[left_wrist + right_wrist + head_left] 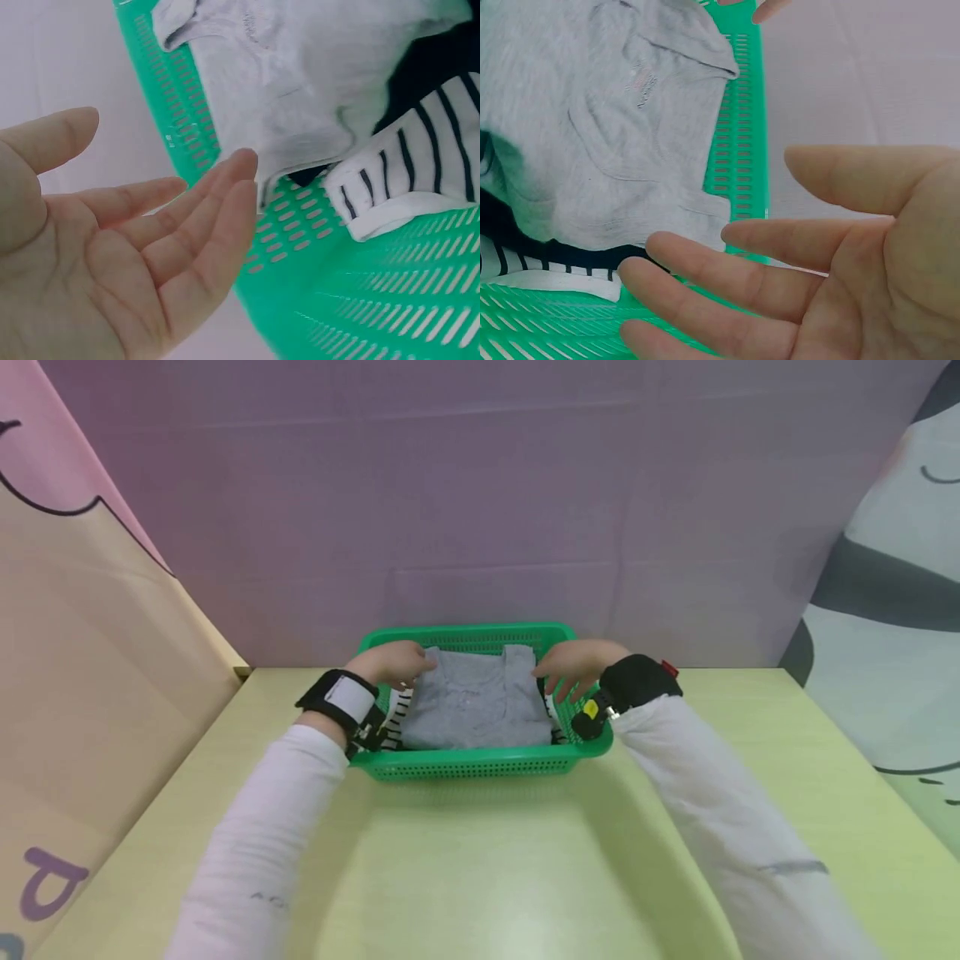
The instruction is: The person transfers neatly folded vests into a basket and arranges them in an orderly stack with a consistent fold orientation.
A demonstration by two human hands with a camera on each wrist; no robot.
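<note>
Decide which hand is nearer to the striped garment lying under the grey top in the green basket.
Left. The left hand hovers open beside the striped garment at the basket's left side; the right hand is across the grey top.

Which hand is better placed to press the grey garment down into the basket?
Roughly even; slightly the right hand, open over the grey garment's corner. The left hand, also open, sits nearer the green basket's rim.

A folded grey shirt point(476, 703) is lying flat atop striped clothing point(420, 187) in the green basket point(472, 764), at the desk's far edge.
</note>
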